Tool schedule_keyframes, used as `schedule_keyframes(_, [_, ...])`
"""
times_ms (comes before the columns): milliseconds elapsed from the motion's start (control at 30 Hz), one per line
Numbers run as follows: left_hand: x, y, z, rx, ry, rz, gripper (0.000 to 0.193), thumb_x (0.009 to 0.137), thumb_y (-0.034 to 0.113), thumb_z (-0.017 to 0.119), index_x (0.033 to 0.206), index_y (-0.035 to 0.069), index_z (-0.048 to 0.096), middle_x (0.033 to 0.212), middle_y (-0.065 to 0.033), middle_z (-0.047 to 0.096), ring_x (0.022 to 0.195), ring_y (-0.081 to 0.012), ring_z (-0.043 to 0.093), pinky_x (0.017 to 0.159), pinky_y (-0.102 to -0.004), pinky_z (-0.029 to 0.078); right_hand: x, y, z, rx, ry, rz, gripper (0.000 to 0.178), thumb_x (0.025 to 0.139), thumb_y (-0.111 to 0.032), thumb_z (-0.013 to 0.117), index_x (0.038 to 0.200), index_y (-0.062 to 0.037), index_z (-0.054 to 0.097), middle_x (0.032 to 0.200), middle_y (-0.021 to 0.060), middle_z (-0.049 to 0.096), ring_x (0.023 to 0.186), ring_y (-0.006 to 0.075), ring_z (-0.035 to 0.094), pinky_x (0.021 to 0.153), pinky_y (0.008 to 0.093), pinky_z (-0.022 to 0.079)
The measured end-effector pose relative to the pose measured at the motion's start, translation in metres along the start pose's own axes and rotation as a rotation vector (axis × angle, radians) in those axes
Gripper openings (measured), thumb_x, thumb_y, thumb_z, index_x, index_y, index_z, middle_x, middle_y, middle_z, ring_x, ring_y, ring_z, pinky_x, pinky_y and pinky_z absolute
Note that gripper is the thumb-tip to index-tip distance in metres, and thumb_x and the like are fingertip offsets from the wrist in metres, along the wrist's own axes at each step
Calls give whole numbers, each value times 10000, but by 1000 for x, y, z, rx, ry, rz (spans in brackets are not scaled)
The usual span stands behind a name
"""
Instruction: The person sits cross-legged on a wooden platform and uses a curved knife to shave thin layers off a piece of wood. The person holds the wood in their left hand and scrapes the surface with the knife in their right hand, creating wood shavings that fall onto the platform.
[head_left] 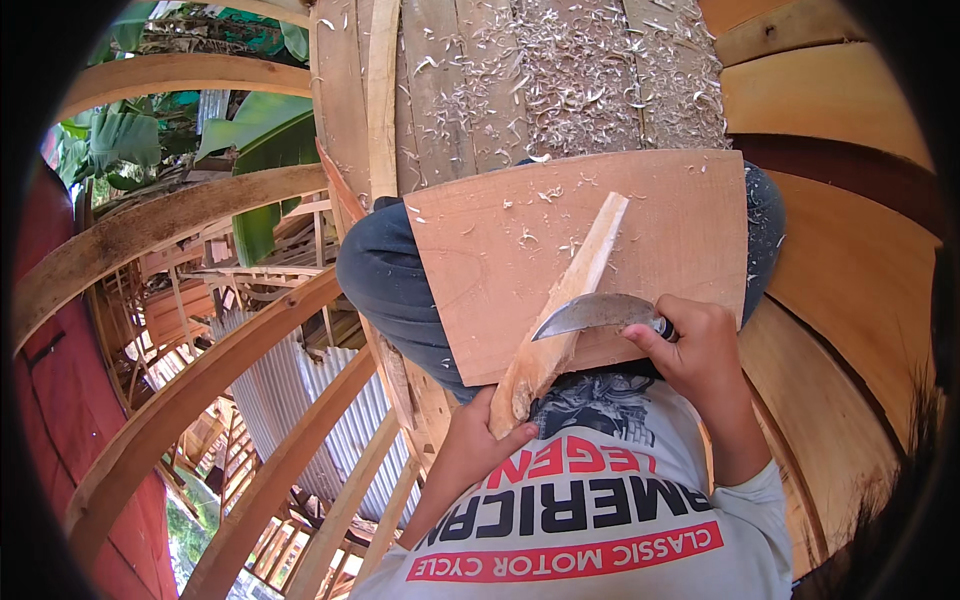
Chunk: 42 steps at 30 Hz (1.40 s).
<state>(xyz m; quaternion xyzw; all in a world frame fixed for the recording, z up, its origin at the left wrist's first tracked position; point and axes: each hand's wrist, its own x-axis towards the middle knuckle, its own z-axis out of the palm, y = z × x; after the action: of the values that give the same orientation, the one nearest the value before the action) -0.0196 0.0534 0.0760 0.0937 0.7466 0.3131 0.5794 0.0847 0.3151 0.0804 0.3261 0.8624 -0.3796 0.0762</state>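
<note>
Across my lap lies a flat wooden board (480, 260), its lower edge close to my shirt. A tapered wooden stick (575, 290) slants over it, its narrow end resting toward the board's far side. My left hand (475, 430) is closed round the thick near end of this stick. A short knife with a curved blade (595, 313) lies across the stick's middle, the tip pointing left. Its dark handle is in my right hand (690, 345), mostly hidden by the fingers, with the thumb against the base of the blade.
Curled wood shavings (580, 80) cover the planks beyond the board. Curved wooden ribs (170, 210) rise at left, with corrugated metal sheets (300, 390) and green leaves (265, 150) visible between them. Bent planks (830, 100) form a wall at right.
</note>
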Motion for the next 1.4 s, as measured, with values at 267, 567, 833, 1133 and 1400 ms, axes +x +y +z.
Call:
schedule_keyframes(267, [-9, 12, 4, 257, 221, -40, 682, 711, 464, 767, 1144, 1, 516, 856, -216, 665, 826, -374, 667, 705, -401, 521, -13, -6, -1, -134, -83, -96, 502, 723, -516, 703, 612, -33, 619, 540, 132, 572, 478, 290, 583, 464, 363, 448])
schedule_keyframes(567, [1, 5, 8, 170, 207, -26, 701, 734, 467, 748, 1182, 5, 471, 891, -217, 661, 842, -382, 659, 704, -412, 517, -2, -13, 4, -371, -103, -65, 528, 737, -573, 651, 626, -56, 639, 557, 129, 586, 503, 286, 602, 475, 365, 458])
schedule_keyframes(833, [1, -4, 3, 143, 156, -49, 650, 731, 414, 762, 1130, -23, 493, 879, -175, 663, 831, -306, 671, 725, -345, 507, 64, 42, -53, -483, 302, 270, 604, 822, -565, 605, 635, 8, 566, 543, 154, 558, 506, 311, 573, 470, 362, 430])
schedule_keyframes(1133, [4, -12, 3, 65, 48, -54, 753, 721, 533, 731, 1153, -25, 469, 902, -191, 657, 819, -350, 669, 700, -393, 535, -5, -13, 2, -418, -111, -136, 492, 699, -502, 731, 579, -75, 521, 522, 89, 520, 467, 268, 554, 445, 345, 418])
schedule_keyframes(1400, [6, -10, 0, 48, 51, -28, 717, 756, 468, 725, 1194, -24, 442, 934, -215, 653, 853, -363, 663, 718, -396, 525, 55, 39, -26, -544, 278, 17, 529, 776, -523, 675, 677, -8, 605, 517, 148, 512, 456, 276, 538, 449, 350, 409])
